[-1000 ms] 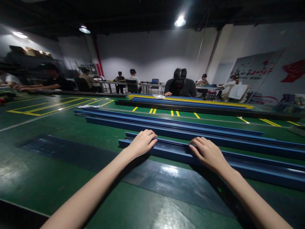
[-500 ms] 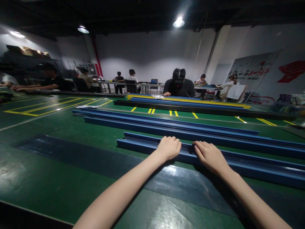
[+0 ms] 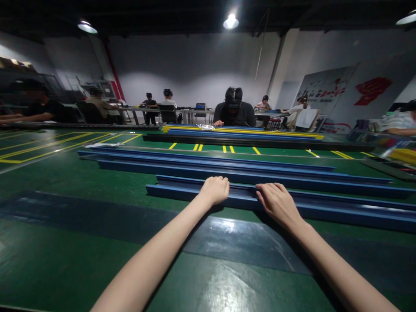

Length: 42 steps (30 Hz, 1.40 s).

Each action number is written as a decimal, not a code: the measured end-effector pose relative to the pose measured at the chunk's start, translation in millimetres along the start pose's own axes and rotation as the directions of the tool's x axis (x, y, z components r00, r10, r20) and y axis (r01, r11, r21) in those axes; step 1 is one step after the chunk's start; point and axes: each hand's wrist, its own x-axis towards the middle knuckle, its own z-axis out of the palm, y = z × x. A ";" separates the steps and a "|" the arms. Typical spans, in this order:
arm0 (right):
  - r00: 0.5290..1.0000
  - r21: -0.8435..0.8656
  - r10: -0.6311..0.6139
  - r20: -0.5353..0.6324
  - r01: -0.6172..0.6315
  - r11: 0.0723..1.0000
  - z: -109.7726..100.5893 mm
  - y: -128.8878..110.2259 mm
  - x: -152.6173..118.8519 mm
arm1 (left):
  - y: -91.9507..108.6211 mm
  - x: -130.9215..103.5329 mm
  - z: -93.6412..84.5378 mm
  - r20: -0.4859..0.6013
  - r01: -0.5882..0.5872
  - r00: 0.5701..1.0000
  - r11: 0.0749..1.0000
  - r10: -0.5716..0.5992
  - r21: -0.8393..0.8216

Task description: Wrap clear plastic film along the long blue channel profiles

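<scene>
A long blue channel (image 3: 177, 190) with raised side walls lies across the green table in front of me. My left hand (image 3: 215, 190) is curled over it, a short way in from its left end, with the fingertips hidden inside. To the right, my right hand (image 3: 277, 203) bends over the same channel, its thumb by the near wall and fingers reaching inside. A short stretch of channel shows between the two hands. Under my forearms a clear plastic strip (image 3: 162, 223) lies flat on the table.
More blue channels (image 3: 195, 169) lie just beyond, side by side. Farther off are a black bar (image 3: 260, 144) and yellow and blue lengths (image 3: 292, 135). A co-worker (image 3: 234, 110) sits across the table. Yellow tape lines mark the green tabletop (image 3: 48, 173).
The view has turned to the right, so everything sits farther left in the picture. Both hands stay on the blue channel in nearly the same spots.
</scene>
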 end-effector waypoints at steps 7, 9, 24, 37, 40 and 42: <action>0.996 -0.020 0.090 -0.030 -0.091 0.996 1.7 22.0 -10.2 | -38.1 -9.3 -2.0 0.028 0.044 0.999 0.999 -0.045 0.031; 0.993 -0.020 0.115 -0.017 -0.116 0.993 0.5 28.4 -11.7 | -48.2 -13.0 -2.4 0.031 0.047 0.998 0.998 -0.048 0.040; 0.931 -0.079 0.300 0.208 -0.290 0.954 3.5 33.0 -15.1 | -107.1 -38.8 -7.9 0.059 0.091 0.994 0.995 -0.092 0.030; 0.916 -0.174 0.373 0.147 -0.347 0.921 5.5 15.4 -0.1 | -82.4 -32.7 -9.4 -0.013 -0.096 0.995 0.991 0.097 0.096; 0.924 -0.153 0.347 0.162 -0.324 0.934 5.6 1.2 10.4 | -63.4 -26.8 -11.0 -0.025 -0.114 0.993 0.992 0.115 0.055; 0.924 -0.148 0.343 0.167 -0.320 0.936 7.5 -11.2 18.8 | -48.0 -21.6 -11.0 -0.031 -0.118 0.992 0.993 0.119 0.031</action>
